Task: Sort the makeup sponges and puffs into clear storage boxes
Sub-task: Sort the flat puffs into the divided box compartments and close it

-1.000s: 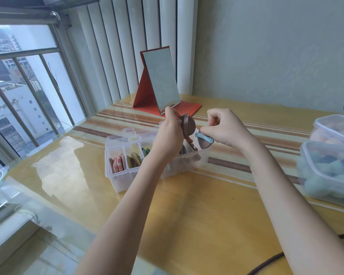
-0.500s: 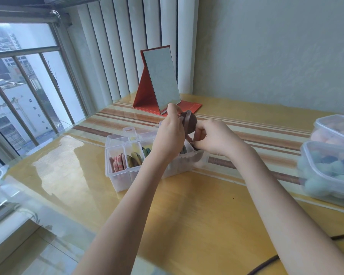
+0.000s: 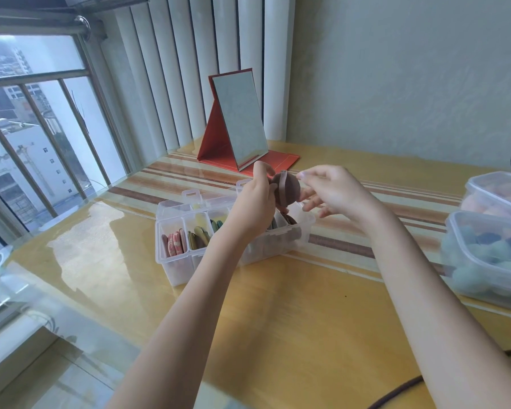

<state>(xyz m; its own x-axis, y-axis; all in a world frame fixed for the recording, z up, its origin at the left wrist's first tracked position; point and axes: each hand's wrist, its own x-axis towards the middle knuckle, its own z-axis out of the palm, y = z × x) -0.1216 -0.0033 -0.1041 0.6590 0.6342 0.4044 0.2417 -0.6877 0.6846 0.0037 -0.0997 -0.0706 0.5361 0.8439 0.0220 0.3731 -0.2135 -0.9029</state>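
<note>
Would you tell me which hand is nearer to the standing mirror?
The left hand, just in front of the mirror base, gripping the brown puff. The right hand is farther right.

Daylit barred window (image 3: pixel 27 137), pale vertical blinds (image 3: pixel 189 69), greenish wall (image 3: pixel 396 69), glass-topped yellow wooden table (image 3: pixel 278 320) with striped runner (image 3: pixel 410 202).

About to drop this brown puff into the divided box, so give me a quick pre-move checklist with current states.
1. Brown puff held: ok, left hand grips it above the box.
2. Right hand free: ok, fingers loose beside the puff, holding nothing.
3. Divided box open: ok, no lid over the compartments.
4. Matching compartment: ok, brown puffs sit at the right end.
5. Room left there: cannot tell, the left hand hides most of it.
</note>
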